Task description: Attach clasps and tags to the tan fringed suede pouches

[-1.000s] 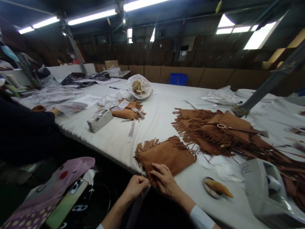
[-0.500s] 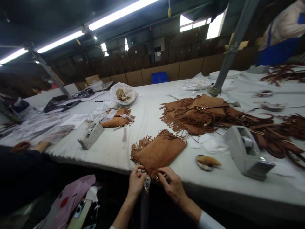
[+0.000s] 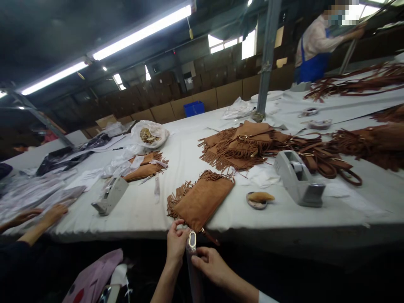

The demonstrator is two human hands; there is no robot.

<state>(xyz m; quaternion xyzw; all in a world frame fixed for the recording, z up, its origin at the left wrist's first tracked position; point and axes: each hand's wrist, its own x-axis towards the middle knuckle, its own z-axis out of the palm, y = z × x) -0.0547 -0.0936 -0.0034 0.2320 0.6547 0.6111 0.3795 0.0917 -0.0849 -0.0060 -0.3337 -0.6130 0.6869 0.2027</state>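
A brown suede bag (image 3: 203, 198) with fringe lies at the table's front edge, its near corner hanging slightly over. By that corner my left hand (image 3: 176, 242) is closed in a pinch on the top of a dark strap (image 3: 193, 273). The strap hangs down past the edge, seemingly in clear wrapping, with a gold oval clasp (image 3: 192, 240) at its upper end. Just below the clasp, my right hand (image 3: 210, 263) pinches the strap's side between thumb and fingers. Beside the hands a brown zipper tab (image 3: 211, 237) dangles from the bag.
A pile of fringed bags (image 3: 243, 141) and straps lies farther back. Tape dispensers (image 3: 298, 181) (image 3: 110, 195) stand right and left, with a small round dish (image 3: 256, 201) near the right one. A co-worker's hands (image 3: 55, 213) rest on plastic at left. A metal post (image 3: 267, 63) rises behind.
My right hand has moved from the bag's corner down to the strap. The bag's zipper tab now hangs free. The view has turned to the right.
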